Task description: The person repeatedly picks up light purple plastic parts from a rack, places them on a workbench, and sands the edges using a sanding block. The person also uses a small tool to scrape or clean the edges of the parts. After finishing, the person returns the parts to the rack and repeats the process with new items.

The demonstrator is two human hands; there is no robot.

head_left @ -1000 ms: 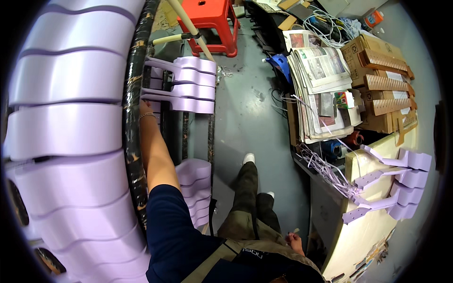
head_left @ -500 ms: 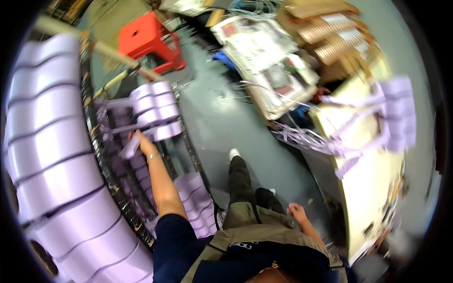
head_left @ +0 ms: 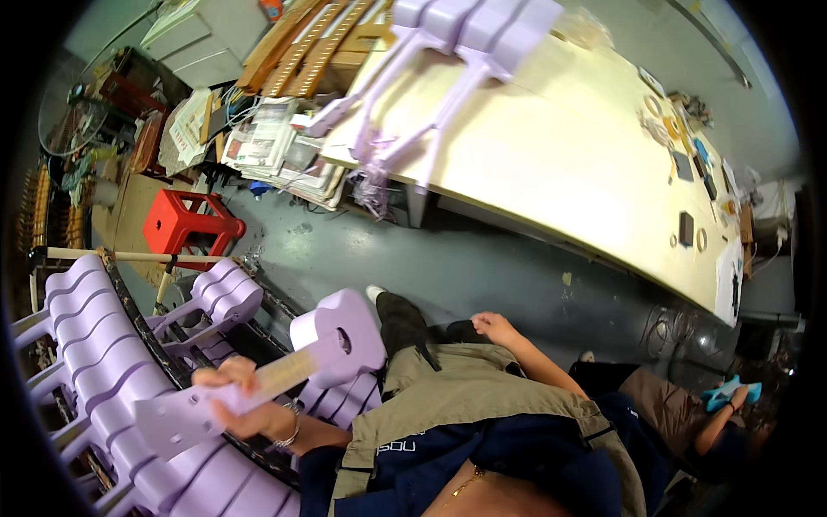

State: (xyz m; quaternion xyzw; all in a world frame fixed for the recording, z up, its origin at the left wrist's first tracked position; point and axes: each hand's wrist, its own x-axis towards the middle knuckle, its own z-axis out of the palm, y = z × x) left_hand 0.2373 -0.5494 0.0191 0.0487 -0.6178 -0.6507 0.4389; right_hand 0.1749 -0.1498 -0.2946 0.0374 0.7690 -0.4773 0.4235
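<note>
One lilac ukulele (head_left: 293, 366), near left, neck clenched in my left hand (head_left: 245, 405); right hand (head_left: 493, 327) released, empty. Risk: its body could knock the racked ukuleles (head_left: 95, 362) left if swung carelessly.

I see long pale counter (head_left: 551, 164) upper right of frame; lilac ukuleles (head_left: 457, 52) piled at its upper-left end, small parts (head_left: 689, 228) scattered far right.

Small lilac ukulele-shaped guitar (head_left: 284, 366), pale wooden fretboard, sound hole visible; held tilted by its neck, body uppermost.
</note>
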